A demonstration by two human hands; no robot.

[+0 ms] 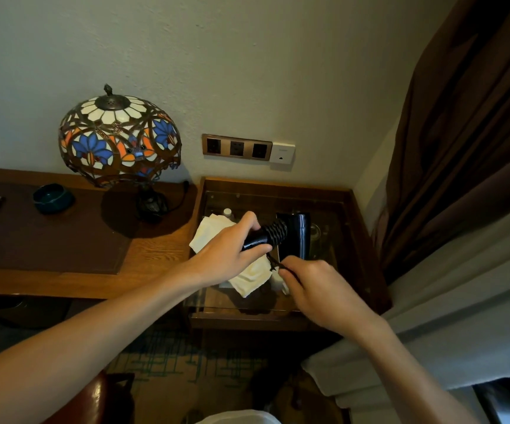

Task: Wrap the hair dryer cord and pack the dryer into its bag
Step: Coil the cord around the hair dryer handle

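A black hair dryer [296, 234] hangs above a glass-topped side table [357, 240]. My left hand [235, 249] grips its handle, and the black cord [276, 231] sits coiled tightly around that handle. My right hand [311, 283] pinches the loose end of the cord just below the dryer. A cream cloth bag [247, 276] lies flat on the glass under both hands, partly covered by them.
A stained-glass lamp [119, 139] and a dark green bowl [52, 197] stand on the wooden desk [155, 255] to the left. Wall sockets [236, 147] sit above the side table. A brown curtain [461, 148] hangs at right. A small bottle [227, 213] and a glass [316, 234] rest under the glass top.
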